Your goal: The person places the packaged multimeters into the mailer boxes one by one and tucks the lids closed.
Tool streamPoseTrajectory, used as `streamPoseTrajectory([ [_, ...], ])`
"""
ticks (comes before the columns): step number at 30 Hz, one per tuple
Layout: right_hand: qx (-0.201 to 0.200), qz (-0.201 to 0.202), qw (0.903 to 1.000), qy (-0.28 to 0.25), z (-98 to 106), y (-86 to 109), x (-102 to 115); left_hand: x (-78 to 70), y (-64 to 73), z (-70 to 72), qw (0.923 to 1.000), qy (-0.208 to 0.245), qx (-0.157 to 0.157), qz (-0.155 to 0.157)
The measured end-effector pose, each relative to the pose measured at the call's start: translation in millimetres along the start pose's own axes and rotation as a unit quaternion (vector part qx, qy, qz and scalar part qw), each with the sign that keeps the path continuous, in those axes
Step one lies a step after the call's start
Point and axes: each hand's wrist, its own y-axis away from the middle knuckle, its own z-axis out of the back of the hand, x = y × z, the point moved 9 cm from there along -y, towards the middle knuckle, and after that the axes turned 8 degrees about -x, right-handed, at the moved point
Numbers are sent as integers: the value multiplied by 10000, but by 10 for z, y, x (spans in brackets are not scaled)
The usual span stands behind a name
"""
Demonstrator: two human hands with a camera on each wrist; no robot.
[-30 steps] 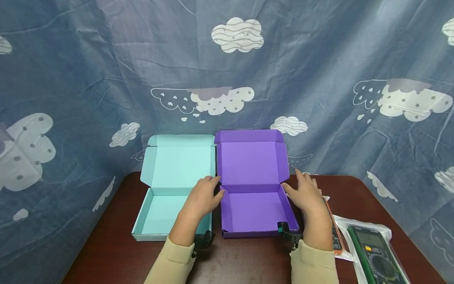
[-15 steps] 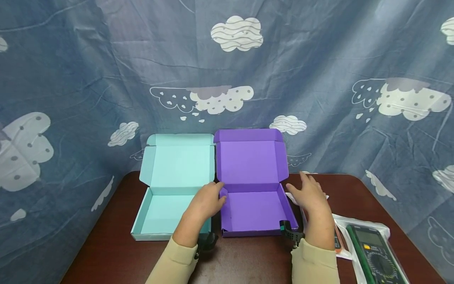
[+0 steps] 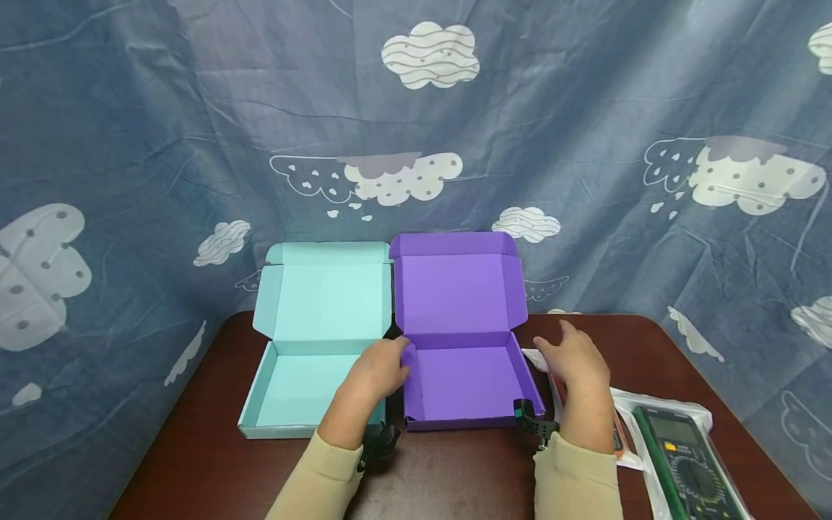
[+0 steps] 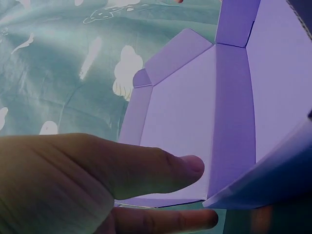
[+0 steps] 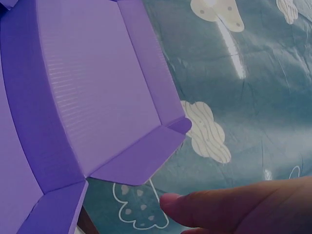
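Observation:
A purple cardboard box (image 3: 464, 379) lies with its lid raised at the back, right of a mint-green box (image 3: 331, 296) that stands the same way. My left hand (image 3: 377, 372) is at the purple box's left wall, over the mint box's right side. In the left wrist view its thumb (image 4: 175, 170) and a finger are straight; whether they touch the wall, I cannot tell. Right of the purple box, my right hand (image 3: 578, 361) hovers with extended fingers, holding nothing. Beneath it is an orange-edged device (image 3: 620, 440) in a clear bag, mostly hidden by that forearm.
A green multimeter (image 3: 692, 462) in a clear bag lies on the right side of the dark wooden table (image 3: 188, 448). A blue cloud-print cloth (image 3: 585, 180) hangs behind the table's back edge.
My right hand has moved right, away from the purple box's right wall. My left hand has lowered slightly along the left wall. Both boxes stay in place as the view shifts a little.

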Motion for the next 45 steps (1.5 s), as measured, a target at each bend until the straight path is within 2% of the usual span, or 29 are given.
streamPoseTrajectory([
  [6, 78, -134, 9999, 74, 13, -8, -96, 6, -13, -47, 9994, -325, 27, -70],
  [11, 100, -446, 9990, 25, 33, -5, -206, -26, -1, -112, 9958, -868, 154, -233],
  [14, 161, -642, 9978, -18, 10, -2, -283, -47, 2, -119, 9944, -1009, 166, -265],
  [24, 462, -903, 9947, -148, -211, -38, -441, -32, -6, -151, 9945, -998, 226, -220],
  [29, 436, -948, 9943, -215, -219, -39, -451, -35, -10, -144, 9948, -980, 212, -206],
  [36, 696, -1373, 9873, -393, -252, 44, -558, -26, 0, -143, 9951, -955, 176, -206],
  [39, 796, -1365, 9865, -426, -259, 54, -597, -27, 3, -140, 9948, -983, 140, -230],
  [45, 585, -1236, 9901, -308, -219, 1, -618, -26, 4, -139, 9951, -952, 159, -210],
])
